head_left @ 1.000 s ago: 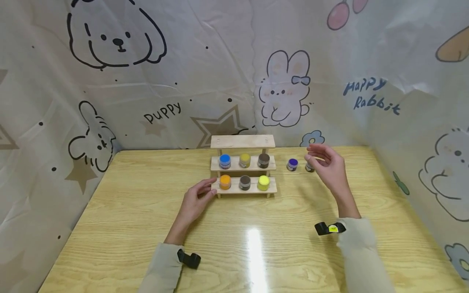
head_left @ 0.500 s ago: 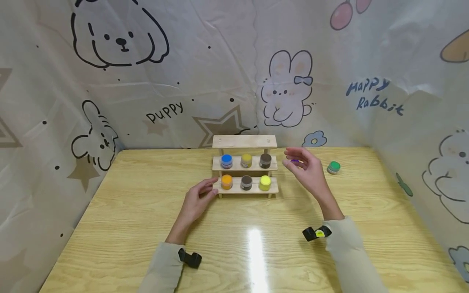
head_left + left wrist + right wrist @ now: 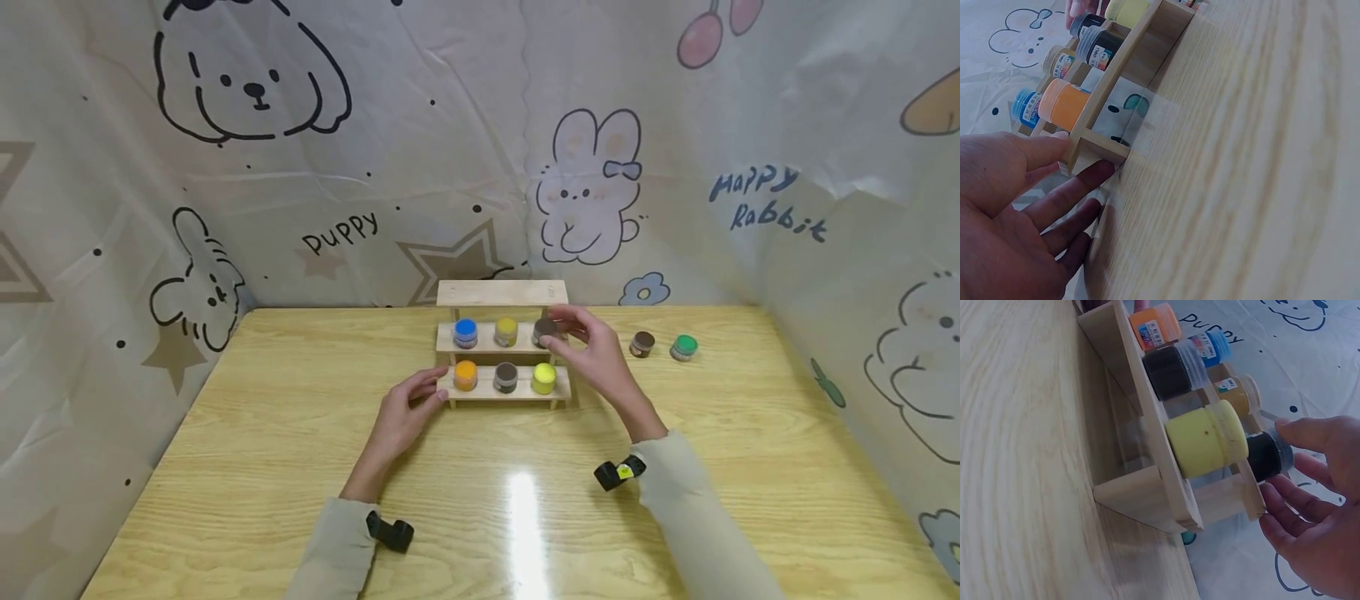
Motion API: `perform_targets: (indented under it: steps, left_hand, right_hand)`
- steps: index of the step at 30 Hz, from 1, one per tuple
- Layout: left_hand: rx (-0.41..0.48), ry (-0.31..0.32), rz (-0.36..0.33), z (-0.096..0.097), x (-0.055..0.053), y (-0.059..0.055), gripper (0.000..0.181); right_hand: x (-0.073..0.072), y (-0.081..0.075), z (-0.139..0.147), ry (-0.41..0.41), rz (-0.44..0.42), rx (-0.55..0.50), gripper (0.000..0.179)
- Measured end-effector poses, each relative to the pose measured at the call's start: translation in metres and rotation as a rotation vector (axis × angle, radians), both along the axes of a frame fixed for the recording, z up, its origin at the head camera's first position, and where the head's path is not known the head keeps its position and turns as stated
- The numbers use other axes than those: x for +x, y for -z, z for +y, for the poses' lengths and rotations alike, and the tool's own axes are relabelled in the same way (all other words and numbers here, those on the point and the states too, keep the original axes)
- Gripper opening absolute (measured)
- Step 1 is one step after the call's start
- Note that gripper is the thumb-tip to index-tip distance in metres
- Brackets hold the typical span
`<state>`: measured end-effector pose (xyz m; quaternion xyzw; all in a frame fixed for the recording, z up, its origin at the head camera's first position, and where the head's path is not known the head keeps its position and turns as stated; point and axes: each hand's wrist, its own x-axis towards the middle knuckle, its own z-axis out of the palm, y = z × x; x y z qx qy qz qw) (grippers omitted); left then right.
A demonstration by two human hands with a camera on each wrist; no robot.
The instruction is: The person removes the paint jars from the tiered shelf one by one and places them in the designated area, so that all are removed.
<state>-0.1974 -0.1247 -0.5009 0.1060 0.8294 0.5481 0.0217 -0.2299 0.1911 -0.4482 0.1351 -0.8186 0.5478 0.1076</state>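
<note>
A three-tier wooden display stand (image 3: 502,292) holds small paint jars on its two lower shelves. My left hand (image 3: 401,417) grips the stand's left end, thumb at the lower shelf's edge and index finger against the side in the left wrist view. My right hand (image 3: 600,358) pinches a dark paint jar (image 3: 1266,456) at the right of the middle shelf, between thumb and fingers. Beside it are an ochre jar (image 3: 506,332) and a blue jar (image 3: 466,332). The lower shelf carries an orange jar (image 3: 466,375), another dark jar (image 3: 506,377) and a yellow jar (image 3: 544,378).
Right of the stand, a dark-lidded jar (image 3: 642,344) and a green-lidded jar (image 3: 684,347) stand on the wooden table (image 3: 300,467). A printed cloth (image 3: 360,125) hangs behind and at both sides.
My right hand has moved left from the loose jars to the dark jar on the stand, uncovering the dark and green jars and hiding the purple one. The left hand stays at the stand.
</note>
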Motion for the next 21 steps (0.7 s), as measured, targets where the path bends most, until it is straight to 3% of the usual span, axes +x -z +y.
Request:
perform_targets:
  steps: [21]
  left_hand:
    - [0.004, -0.004, -0.007, 0.0, 0.0003, -0.0009, 0.038]
  right_hand:
    - [-0.003, 0.0039, -0.0038, 0.031, -0.012, 0.111, 0.039]
